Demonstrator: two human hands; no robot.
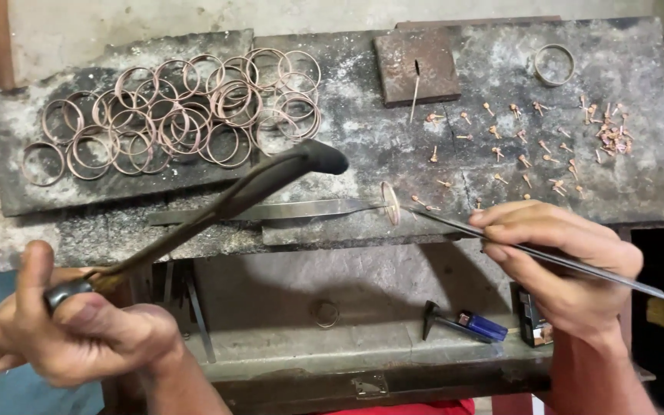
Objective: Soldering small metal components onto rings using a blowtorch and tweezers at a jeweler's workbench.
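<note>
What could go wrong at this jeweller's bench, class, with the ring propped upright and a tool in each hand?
1. The upright ring stands on edge at the slab's border; a nudge from the thin rod might topple it.
2. The curved torch nozzle points near the loose rings; they might get scorched.

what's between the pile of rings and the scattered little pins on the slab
In the head view, a dark square block with a thin stick leaning on it.
</note>
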